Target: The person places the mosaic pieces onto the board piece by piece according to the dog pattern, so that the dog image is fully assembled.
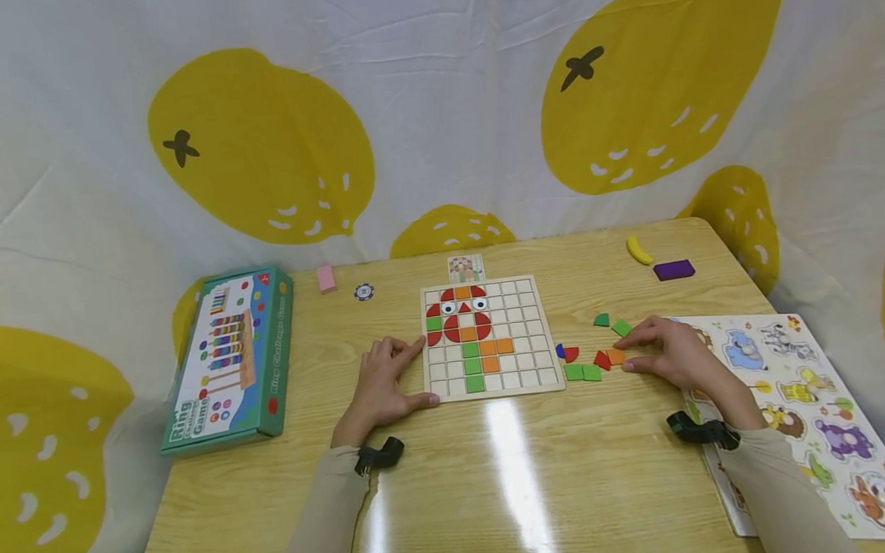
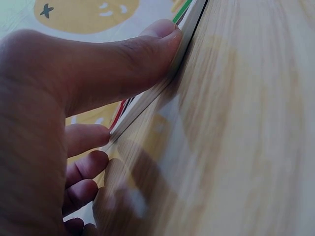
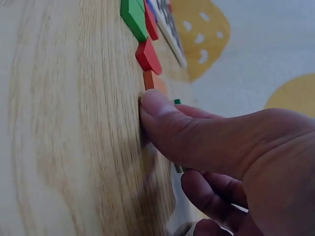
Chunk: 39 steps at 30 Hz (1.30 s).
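A wooden grid board (image 1: 523, 375) lies on the table with red, orange and green tiles and two eye tiles in its cells. My left hand (image 1: 382, 384) touches the board's left edge with thumb and index finger. The thumb (image 2: 157, 46) lies along that edge in the left wrist view; the other fingers are loosely bent. Right of the board, my right hand (image 1: 668, 352) pinches an orange square tile (image 1: 615, 357) between thumb and index finger. In the right wrist view the thumb partly hides this orange tile (image 3: 153, 81). A red tile (image 3: 148, 56) lies beside it.
Green tiles (image 1: 583, 373), a red quarter-circle (image 1: 571, 354) and a dark green piece (image 1: 602, 320) lie nearby. A pattern card (image 1: 465, 269) stands behind the board. A game box (image 1: 229, 354) is at left, an animal puzzle (image 1: 817, 407) at right. A banana (image 1: 639, 250) and purple block (image 1: 673, 270) lie behind.
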{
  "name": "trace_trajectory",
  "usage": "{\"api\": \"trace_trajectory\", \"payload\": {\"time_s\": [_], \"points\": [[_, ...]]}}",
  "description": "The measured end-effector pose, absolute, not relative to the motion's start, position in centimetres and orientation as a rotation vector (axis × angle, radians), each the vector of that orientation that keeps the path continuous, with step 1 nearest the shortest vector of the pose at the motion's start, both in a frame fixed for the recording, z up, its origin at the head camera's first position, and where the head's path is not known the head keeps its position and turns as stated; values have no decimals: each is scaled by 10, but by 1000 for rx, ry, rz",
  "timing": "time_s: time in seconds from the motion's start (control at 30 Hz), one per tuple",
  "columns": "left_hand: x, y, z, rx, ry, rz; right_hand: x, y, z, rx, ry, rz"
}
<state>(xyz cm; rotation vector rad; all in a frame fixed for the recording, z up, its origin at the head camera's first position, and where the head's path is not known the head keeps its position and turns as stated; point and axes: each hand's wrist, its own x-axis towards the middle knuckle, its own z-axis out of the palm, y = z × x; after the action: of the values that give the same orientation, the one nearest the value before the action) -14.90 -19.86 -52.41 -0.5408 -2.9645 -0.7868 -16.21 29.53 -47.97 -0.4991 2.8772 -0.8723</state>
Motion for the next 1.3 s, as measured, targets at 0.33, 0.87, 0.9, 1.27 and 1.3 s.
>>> {"api": "trace_trajectory", "payload": {"time_s": [0.33, 0.87, 0.9, 1.27, 1.3], "points": [[-149, -200, -527, -555, -2948, -780, -164, 280, -482, -651, 2983, -977], [-149, -197, -521, -532, -2986, -765, -186, 167, -492, -956, 2676, -1340], [-150, -197, -520, -533, -2984, -771, -185, 164, -494, -962, 2679, -1329], [-151, -198, -521, -525, -2985, -771, -181, 150, -506, -935, 2711, -1250], [-151, -198, -522, -526, -2985, -769, -181, 150, -506, -930, 2709, -1249]]}}
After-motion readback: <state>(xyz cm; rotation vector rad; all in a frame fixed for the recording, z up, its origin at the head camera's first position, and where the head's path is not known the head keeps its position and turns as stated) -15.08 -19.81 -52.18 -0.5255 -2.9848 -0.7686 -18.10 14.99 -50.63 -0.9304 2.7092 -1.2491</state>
